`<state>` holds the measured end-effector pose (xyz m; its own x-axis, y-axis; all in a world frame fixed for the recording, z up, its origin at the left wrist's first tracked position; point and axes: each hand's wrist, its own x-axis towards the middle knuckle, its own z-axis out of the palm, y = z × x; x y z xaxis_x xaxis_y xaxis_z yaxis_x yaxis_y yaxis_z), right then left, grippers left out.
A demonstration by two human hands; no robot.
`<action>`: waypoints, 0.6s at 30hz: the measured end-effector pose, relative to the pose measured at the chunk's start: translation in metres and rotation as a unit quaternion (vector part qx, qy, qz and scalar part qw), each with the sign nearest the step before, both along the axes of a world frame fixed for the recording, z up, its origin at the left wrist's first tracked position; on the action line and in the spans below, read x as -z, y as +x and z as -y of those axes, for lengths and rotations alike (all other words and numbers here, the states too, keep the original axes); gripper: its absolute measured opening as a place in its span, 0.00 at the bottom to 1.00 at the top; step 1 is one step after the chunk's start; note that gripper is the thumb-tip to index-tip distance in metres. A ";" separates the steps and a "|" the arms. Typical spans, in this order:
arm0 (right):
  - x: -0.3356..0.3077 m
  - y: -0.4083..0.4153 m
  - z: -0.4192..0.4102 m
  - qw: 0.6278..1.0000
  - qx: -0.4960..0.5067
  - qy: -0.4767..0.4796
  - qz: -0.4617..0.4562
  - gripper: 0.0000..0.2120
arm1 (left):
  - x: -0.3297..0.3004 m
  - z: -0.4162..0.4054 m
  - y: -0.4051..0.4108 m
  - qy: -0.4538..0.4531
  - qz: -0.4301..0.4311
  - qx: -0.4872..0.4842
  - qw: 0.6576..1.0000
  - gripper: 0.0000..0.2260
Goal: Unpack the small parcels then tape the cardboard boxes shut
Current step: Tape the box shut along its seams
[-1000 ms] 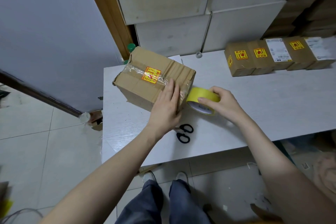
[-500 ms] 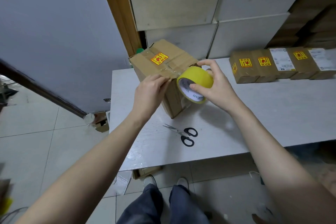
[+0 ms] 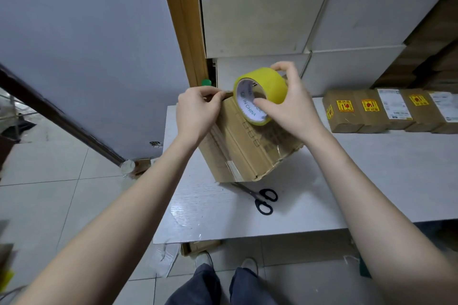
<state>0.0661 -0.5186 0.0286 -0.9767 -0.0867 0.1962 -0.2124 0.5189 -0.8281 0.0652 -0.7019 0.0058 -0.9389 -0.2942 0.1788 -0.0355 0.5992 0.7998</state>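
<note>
**Tape end pinned at the far edge, roll poised to run down the box**

Here's the counter (image 3: 371,181), white and wide, and tipped up on it is the big cardboard box (image 3: 243,151), leaning with one long face turned toward the person. That face runs from the far top edge at 12 o'clock down to the near bottom corner at 6, and that's the line the tape has to follow, I'd say.

Over at 3 o'clock, well apart, sits the row of small parcels (image 3: 386,111), out of play for now.

Now the hands. The right hand (image 3: 292,106) is wrapped round the yellow tape roll (image 3: 260,94), thumb at the core, fingers over the top, roll held just above the box's upper face. The left hand (image 3: 198,111) sits at 9 o'clock of the roll, fingers curled and pinching at the box's far top edge, apparently the tape end, though the strip itself is too clear to make out.

Scissors (image 3: 262,199) lie on the counter at 6 o'clock of the box, nearer the right hand.
</note>
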 end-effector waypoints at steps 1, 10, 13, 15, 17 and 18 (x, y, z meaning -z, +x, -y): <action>0.005 -0.001 0.003 1.000 -0.005 -0.001 0.008 0.24 | 0.003 0.002 0.000 0.003 -0.002 -0.017 1.000 0.08; 0.024 -0.009 0.042 0.998 -0.019 0.058 0.010 0.24 | 0.054 -0.005 0.006 -0.095 0.000 -0.031 0.995 0.15; 0.026 -0.012 0.048 0.995 -0.010 0.096 -0.006 0.26 | 0.065 0.004 0.001 -0.119 0.053 -0.034 0.991 0.15; 0.031 -0.015 0.044 0.995 0.002 0.096 0.004 0.27 | 0.067 0.004 -0.005 -0.134 0.075 -0.038 0.987 0.17; 0.036 -0.016 0.039 0.993 0.012 0.114 0.023 0.28 | 0.068 -0.005 -0.008 -0.161 0.074 -0.030 0.984 0.18; 0.037 -0.017 0.038 0.992 0.015 0.121 0.030 0.28 | 0.069 -0.012 -0.007 -0.172 0.064 -0.022 0.983 0.19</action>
